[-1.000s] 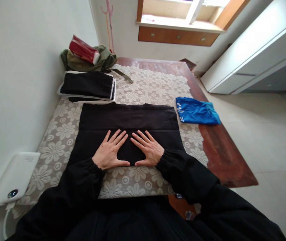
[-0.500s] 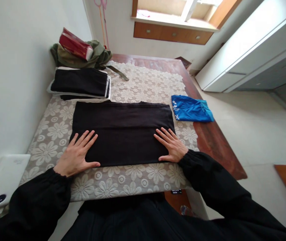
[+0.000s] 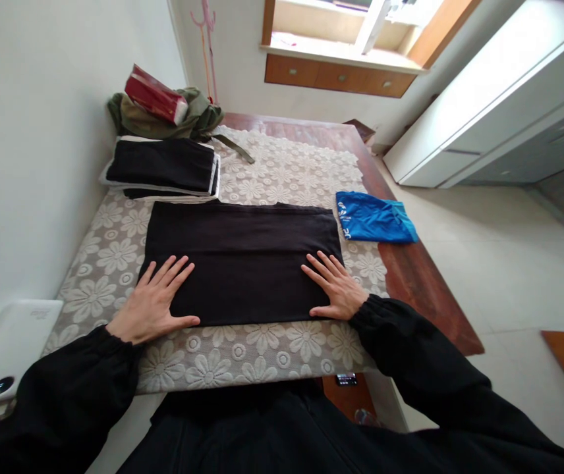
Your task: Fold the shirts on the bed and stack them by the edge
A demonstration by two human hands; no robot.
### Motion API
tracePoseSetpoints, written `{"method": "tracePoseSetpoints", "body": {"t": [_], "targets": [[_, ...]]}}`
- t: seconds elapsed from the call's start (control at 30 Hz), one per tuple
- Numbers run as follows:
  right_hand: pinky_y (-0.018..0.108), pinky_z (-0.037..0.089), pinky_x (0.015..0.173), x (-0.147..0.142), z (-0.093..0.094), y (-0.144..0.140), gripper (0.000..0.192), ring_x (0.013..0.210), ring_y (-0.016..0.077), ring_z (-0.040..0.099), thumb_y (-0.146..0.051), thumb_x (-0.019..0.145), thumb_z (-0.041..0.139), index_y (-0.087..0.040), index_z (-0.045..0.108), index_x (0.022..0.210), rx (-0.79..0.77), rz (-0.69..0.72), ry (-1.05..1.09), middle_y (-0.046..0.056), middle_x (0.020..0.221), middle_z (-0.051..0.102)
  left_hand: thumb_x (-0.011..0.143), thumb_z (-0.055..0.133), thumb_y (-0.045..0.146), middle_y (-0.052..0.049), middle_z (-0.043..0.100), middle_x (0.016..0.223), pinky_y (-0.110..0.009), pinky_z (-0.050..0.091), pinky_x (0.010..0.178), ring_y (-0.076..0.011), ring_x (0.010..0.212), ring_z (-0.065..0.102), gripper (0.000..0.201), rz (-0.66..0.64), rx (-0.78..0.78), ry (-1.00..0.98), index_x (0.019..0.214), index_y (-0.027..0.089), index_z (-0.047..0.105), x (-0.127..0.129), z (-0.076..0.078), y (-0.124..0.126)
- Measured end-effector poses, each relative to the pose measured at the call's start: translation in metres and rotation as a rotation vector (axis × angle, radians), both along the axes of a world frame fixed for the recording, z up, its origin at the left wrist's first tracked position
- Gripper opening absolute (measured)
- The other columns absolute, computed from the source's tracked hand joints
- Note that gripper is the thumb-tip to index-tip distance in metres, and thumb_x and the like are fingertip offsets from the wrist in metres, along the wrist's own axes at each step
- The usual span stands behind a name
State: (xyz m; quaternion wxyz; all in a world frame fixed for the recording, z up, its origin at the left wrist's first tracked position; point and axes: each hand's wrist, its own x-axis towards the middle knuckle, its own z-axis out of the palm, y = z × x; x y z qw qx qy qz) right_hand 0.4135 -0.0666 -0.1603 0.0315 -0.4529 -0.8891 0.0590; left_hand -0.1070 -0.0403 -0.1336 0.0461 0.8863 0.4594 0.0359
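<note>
A black folded cloth (image 3: 242,253) lies flat as a wide rectangle on the lace tablecloth (image 3: 282,178). My left hand (image 3: 153,304) rests palm down on its near left corner, fingers spread. My right hand (image 3: 335,287) presses flat on its near right corner, fingers spread. Neither hand grips anything. Black sleeves cover both my arms.
A stack of folded black and white clothes (image 3: 163,168) sits behind the cloth on the left, with an olive garment (image 3: 197,118) and a red box (image 3: 153,95) beyond. A blue folded garment (image 3: 373,225) lies on the right. A white device (image 3: 8,352) sits near left. The wooden table edge (image 3: 430,296) runs along the right.
My hands slid apart from the middle of the cloth's near edge to its two near corners, then stayed put. The camera shifted slightly.
</note>
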Motion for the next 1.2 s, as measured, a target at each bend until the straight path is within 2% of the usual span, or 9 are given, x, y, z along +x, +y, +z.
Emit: {"method": "tracePoseSetpoints", "body": {"t": [0.1, 0.2, 0.3, 0.37, 0.47, 0.63, 0.9, 1.1, 1.2], "targets": [[0.07, 0.029, 0.13, -0.007, 0.02, 0.012, 0.105, 0.163, 0.0467, 0.031, -0.082, 0.088, 0.071, -0.022, 0.045, 0.17, -0.069, -0.006, 0.002, 0.017, 0.176, 0.04, 0.09, 0.045, 0.095, -0.017, 0.046, 0.172, -0.065, 0.026, 0.134, -0.0423, 0.162, 0.038, 0.109, 0.023, -0.052, 0.018, 0.168, 0.018, 0.045, 0.016, 0.016, 0.006], [0.064, 0.038, 0.128, -0.034, 0.039, 0.04, 0.078, 0.155, 0.04, 0.046, -0.07, 0.102, 0.061, -0.023, 0.054, 0.164, -0.092, 0.012, 0.064, 0.015, 0.166, 0.054, 0.102, 0.039, 0.082, -0.015, 0.051, 0.169, -0.06, 0.029, 0.134, -0.0368, 0.161, 0.042, 0.09, -0.017, -0.076, -0.012, 0.163, 0.017, 0.051, 0.052, 0.029, 0.027], [0.057, 0.034, 0.132, -0.08, 0.043, 0.078, 0.068, 0.162, 0.0347, 0.038, -0.058, 0.111, 0.052, -0.021, 0.049, 0.167, -0.064, 0.06, 0.104, 0.013, 0.174, 0.045, 0.107, 0.042, 0.071, -0.014, 0.042, 0.175, -0.057, 0.027, 0.135, -0.0345, 0.164, 0.035, 0.082, -0.08, -0.071, -0.061, 0.167, 0.015, 0.044, 0.096, 0.03, 0.062], [0.059, 0.029, 0.134, -0.109, 0.037, 0.104, 0.069, 0.167, 0.035, 0.028, -0.055, 0.112, 0.052, -0.022, 0.042, 0.171, -0.068, 0.058, 0.068, 0.011, 0.18, 0.034, 0.108, 0.045, 0.064, -0.013, 0.036, 0.178, -0.059, 0.024, 0.136, -0.0349, 0.167, 0.029, 0.078, -0.093, -0.067, -0.079, 0.169, 0.014, 0.041, 0.118, 0.023, 0.087], [0.066, 0.021, 0.135, -0.133, 0.021, 0.133, 0.076, 0.17, 0.0382, 0.016, -0.057, 0.11, 0.055, -0.024, 0.033, 0.175, -0.077, 0.011, -0.018, 0.009, 0.184, 0.022, 0.107, 0.048, 0.061, -0.013, 0.03, 0.181, -0.064, 0.017, 0.137, -0.0371, 0.169, 0.022, 0.08, -0.073, -0.06, -0.069, 0.171, 0.015, 0.037, 0.132, 0.006, 0.113], [0.068, 0.011, 0.135, -0.13, -0.001, 0.147, 0.081, 0.171, 0.0388, 0.011, -0.064, 0.109, 0.051, -0.026, 0.028, 0.177, -0.054, -0.005, -0.047, 0.008, 0.185, 0.016, 0.107, 0.043, 0.068, -0.01, 0.027, 0.182, -0.063, 0.01, 0.138, -0.0348, 0.17, 0.018, 0.084, -0.068, -0.03, -0.05, 0.175, 0.02, 0.029, 0.127, -0.015, 0.121], [0.07, 0.012, 0.134, -0.122, -0.003, 0.146, 0.08, 0.171, 0.0394, 0.011, -0.067, 0.109, 0.048, -0.032, 0.027, 0.177, -0.047, -0.043, -0.052, 0.005, 0.185, 0.014, 0.105, 0.043, 0.074, -0.007, 0.026, 0.182, -0.06, 0.012, 0.139, -0.0327, 0.171, 0.017, 0.088, -0.048, -0.022, -0.031, 0.176, 0.022, 0.027, 0.121, -0.017, 0.124], [0.07, 0.015, 0.134, -0.074, -0.01, 0.139, 0.069, 0.17, 0.0365, 0.016, -0.058, 0.112, 0.04, -0.033, 0.031, 0.176, -0.014, -0.22, -0.072, 0.004, 0.185, 0.018, 0.103, 0.046, 0.076, -0.007, 0.028, 0.182, -0.056, 0.015, 0.139, -0.0334, 0.17, 0.021, 0.09, 0.124, -0.016, 0.003, 0.175, 0.023, 0.031, 0.075, -0.014, 0.123], [0.065, 0.017, 0.136, -0.045, -0.017, 0.133, 0.067, 0.17, 0.0345, 0.018, -0.055, 0.113, 0.037, -0.031, 0.033, 0.176, 0.024, -0.327, -0.081, 0.003, 0.184, 0.022, 0.105, 0.044, 0.072, -0.008, 0.03, 0.181, -0.054, 0.015, 0.139, -0.0329, 0.169, 0.023, 0.086, 0.237, 0.017, 0.019, 0.173, 0.021, 0.034, 0.049, -0.015, 0.119]]}}
